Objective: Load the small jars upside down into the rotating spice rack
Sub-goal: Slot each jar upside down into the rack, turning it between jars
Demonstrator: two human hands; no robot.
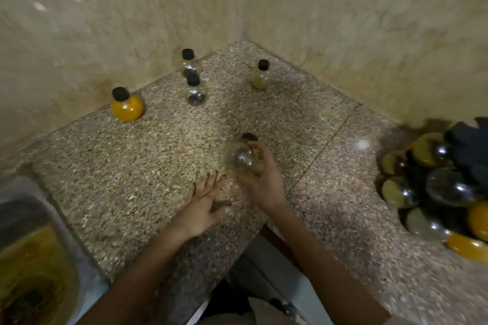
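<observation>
Your right hand (pixel 261 185) curls around a clear jar (pixel 241 159), black cap pointing away from you, just above the speckled counter (pixel 118 171). Your left hand (pixel 203 203) lies just beside it, fingers straight and holding nothing. Toward the corner stand an orange jar (pixel 127 109), a middle jar (pixel 196 93), a back jar (pixel 189 63) and a greenish jar (pixel 261 77), all caps up, well apart from the spice rack (pixel 464 155) at far right, crowded with round jars.

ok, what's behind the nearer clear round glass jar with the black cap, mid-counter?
A second clear round black-capped glass jar, upright by the beige wall. Its cap and upper body show; the nearer clear jar covers its lower front, so contact cannot be told.
</observation>
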